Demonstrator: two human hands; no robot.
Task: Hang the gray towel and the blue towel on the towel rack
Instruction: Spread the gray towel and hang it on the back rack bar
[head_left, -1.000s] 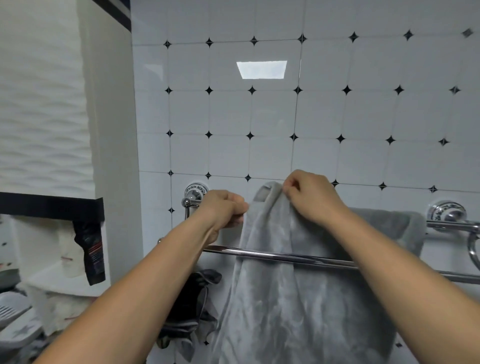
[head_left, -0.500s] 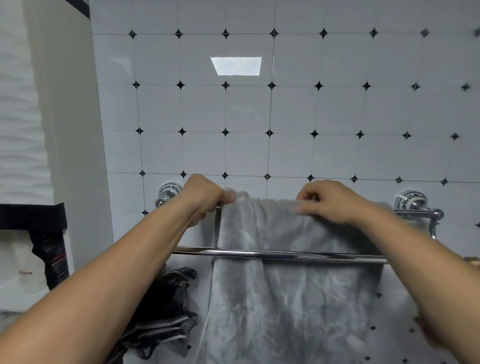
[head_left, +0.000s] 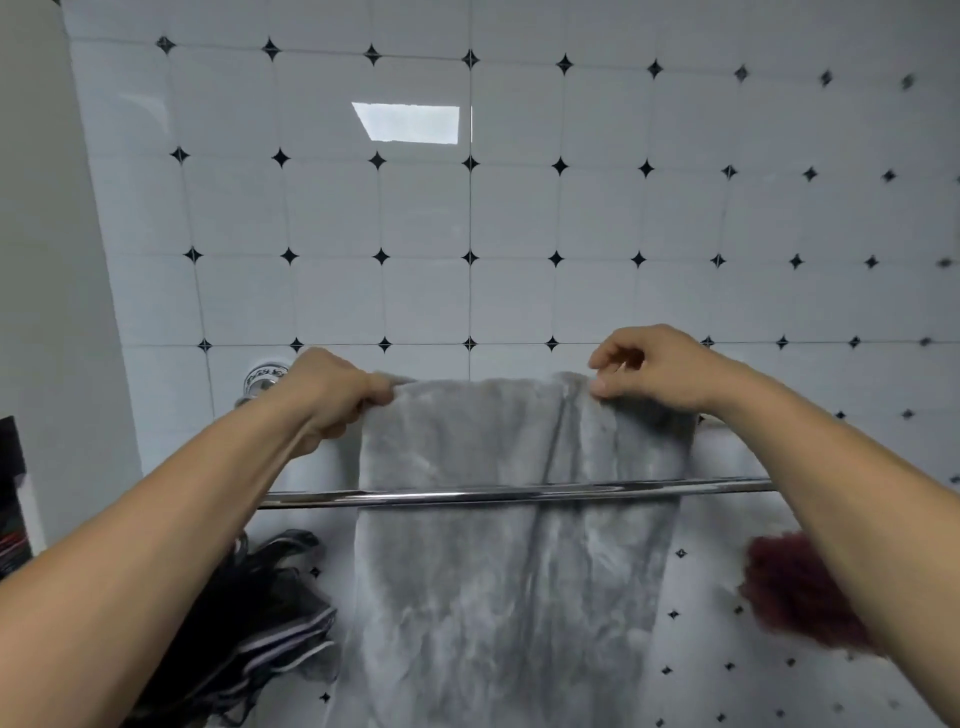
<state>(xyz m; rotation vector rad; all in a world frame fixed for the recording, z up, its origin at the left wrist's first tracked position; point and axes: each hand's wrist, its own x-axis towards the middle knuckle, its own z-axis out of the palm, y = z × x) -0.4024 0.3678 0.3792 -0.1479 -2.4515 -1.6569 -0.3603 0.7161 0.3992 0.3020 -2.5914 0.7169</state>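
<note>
The gray towel (head_left: 498, 571) hangs over the back bar of the chrome towel rack (head_left: 311, 500) and drops behind the front bar. My left hand (head_left: 332, 395) pinches the towel's top left corner. At the top right edge my right hand (head_left: 660, 369) pinches the towel between thumb and fingers. The towel is spread wide between both hands. No blue towel is in view.
The wall behind is white tile with small black diamonds. The rack's round wall mount (head_left: 265, 378) shows at the left. Dark striped cloth (head_left: 260, 618) hangs below the rack at the left. A dark red fluffy thing (head_left: 795, 587) sits under my right forearm.
My hands have moved apart along the back bar, spreading the gray towel from a bunched fold to a wide drape. The view has shifted right and closer.
</note>
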